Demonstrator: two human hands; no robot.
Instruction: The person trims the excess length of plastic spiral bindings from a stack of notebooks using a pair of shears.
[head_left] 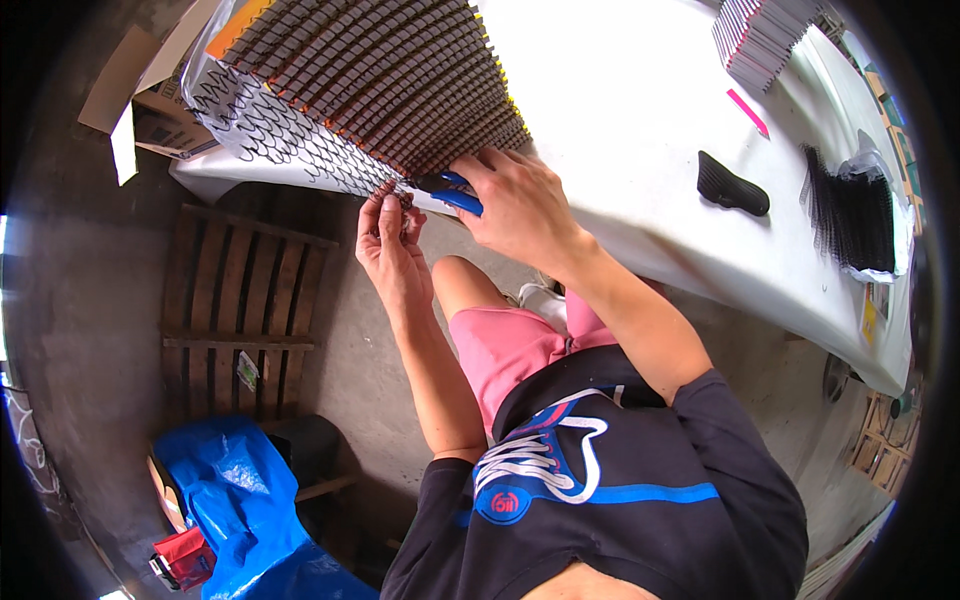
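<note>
Basically, your left hand [392,240] pinched the near corner of the big stack of bound brown booklets [385,75], fingers closed on a wire loop at the edge where it overhung the counter [640,130]. Your right hand [515,200] was clenched round a blue-handled tool [452,190], tip touching the same corner, just beside the left fingers. Stack sat at the far left of the counter on a plastic sheet with black wire loops [265,130]. Likely heavy as a block, stiff along the spines, but the wire loops look thin and bendy, so grip at the corner edge, not mid-loop. Right of you: a black handle-shaped piece [732,186], a pink strip [748,112], a bag of black wire combs [855,215], another booklet stack [765,35]. Wooden pallet [245,300] and blue bag [235,500] on the floor at left.
</note>
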